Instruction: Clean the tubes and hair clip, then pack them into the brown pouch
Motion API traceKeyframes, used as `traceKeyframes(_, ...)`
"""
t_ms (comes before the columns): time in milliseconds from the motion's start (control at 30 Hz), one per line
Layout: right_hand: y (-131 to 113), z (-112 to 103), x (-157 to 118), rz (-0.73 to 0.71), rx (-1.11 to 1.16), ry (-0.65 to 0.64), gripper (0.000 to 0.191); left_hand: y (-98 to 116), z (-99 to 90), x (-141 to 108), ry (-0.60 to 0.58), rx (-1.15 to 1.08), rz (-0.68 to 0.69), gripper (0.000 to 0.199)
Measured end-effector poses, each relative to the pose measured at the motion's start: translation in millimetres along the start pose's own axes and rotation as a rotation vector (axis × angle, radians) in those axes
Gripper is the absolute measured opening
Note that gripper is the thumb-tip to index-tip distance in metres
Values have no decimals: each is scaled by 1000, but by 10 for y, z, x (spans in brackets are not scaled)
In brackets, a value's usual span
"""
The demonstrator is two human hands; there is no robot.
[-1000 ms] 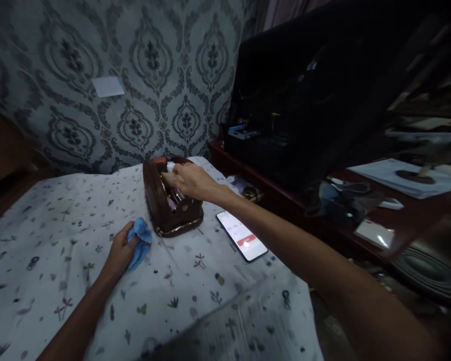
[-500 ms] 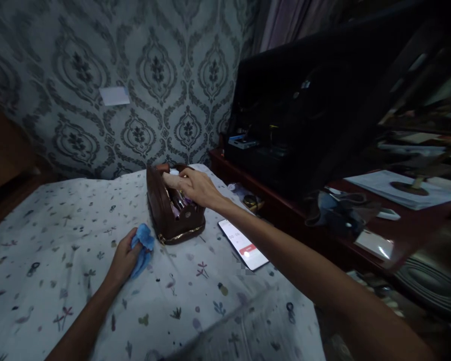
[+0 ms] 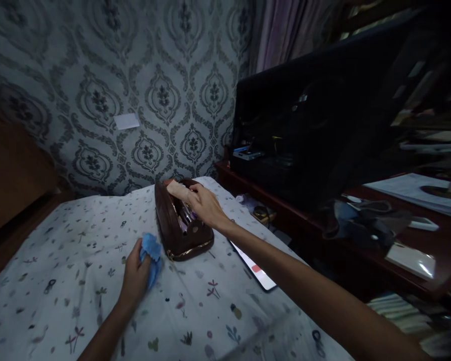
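A soft, dark-brown leather-like bag with a gold-coloured zip (image 3: 186, 246) stands open on a white cloth printed with small plants and flamingos (image 3: 93, 301), near the middle of the scene. Over its open top is the right hand (image 3: 207, 204), reaching in from the right; its thumb and fingers are closed together on the near right end of a pale beige, elongated item (image 3: 181, 191), whose other end points to the far left above the bag's opening. Whether that item also touches the bag's contents cannot be told. Slim, shiny tube-like things (image 3: 188, 214) show inside the bag, below the hand. The left hand (image 3: 134, 273), nearer and to the left of the bag, has its fingers clamped on a crumpled light-blue cloth (image 3: 151, 248), just beside the bag's near left corner but apart from it. A dark-edged smartphone with a lit white screen (image 3: 263, 279) lies to the right of the bag, partly hidden under the right forearm. Farther right, a large black panel (image 3: 315, 130) stands on a reddish-brown wooden desk (image 3: 449, 260), with a white rectangular box (image 3: 409, 259) at the desk's near edge.
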State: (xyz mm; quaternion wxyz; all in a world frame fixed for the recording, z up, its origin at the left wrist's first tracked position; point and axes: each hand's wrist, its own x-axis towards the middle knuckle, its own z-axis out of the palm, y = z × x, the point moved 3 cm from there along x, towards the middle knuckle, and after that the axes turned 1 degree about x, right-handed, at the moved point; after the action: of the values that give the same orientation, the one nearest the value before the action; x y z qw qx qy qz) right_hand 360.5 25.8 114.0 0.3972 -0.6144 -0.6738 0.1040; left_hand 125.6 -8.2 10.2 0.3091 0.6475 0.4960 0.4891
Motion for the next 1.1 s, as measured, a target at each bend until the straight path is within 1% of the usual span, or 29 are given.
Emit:
traceKeyframes(67,14,11,-34,39,49,-5,37,289,112,63,17,124,187,20)
traceKeyframes(133,19,28,-43,83,80,-25,37,617,293,176,-24,222,416,25)
traceKeyframes(167,20,35,-35,103,86,-37,37,760,385,252,-23,296,507,26)
traceKeyframes(200,22,42,-22,116,89,-47,37,875,473,339,-26,376,568,30)
traceKeyframes(233,23,46,-4,124,88,-54,37,957,545,436,-26,457,601,33)
traceKeyframes(300,24,55,33,126,85,-62,36,1024,618,637,-6,572,594,38)
traceKeyframes(333,22,61,46,123,87,-61,36,1016,615,730,8,587,576,37)
traceKeyframes(400,7,85,52,104,81,-54,35,942,545,884,48,524,525,26)
traceKeyframes(467,-27,139,32,57,44,-71,36,821,434,986,82,375,466,14)
traceKeyframes(500,-48,177,15,26,14,-93,36,752,381,1020,91,289,424,13)
traceKeyframes(567,-86,263,-23,-45,-49,-161,34,609,304,1055,86,111,303,19)
traceKeyframes(633,-104,330,-54,-90,-88,-215,30,488,270,1055,78,-59,168,29)
traceKeyframes(733,-104,355,-66,-103,-109,-235,25,388,266,1019,92,-222,39,36)
traceKeyframes(800,-112,337,-61,-108,-116,-241,24,362,273,991,98,-264,-5,38)
traceKeyframes(900,-139,308,-56,-125,-127,-262,24,343,270,952,106,-291,-37,38)
traceKeyframes(1000,-153,313,-69,-157,-129,-260,27,316,244,913,113,-264,-33,35)
traceKeyframes(1100,-128,346,-93,-191,-118,-217,30,276,214,844,121,-187,1,34)
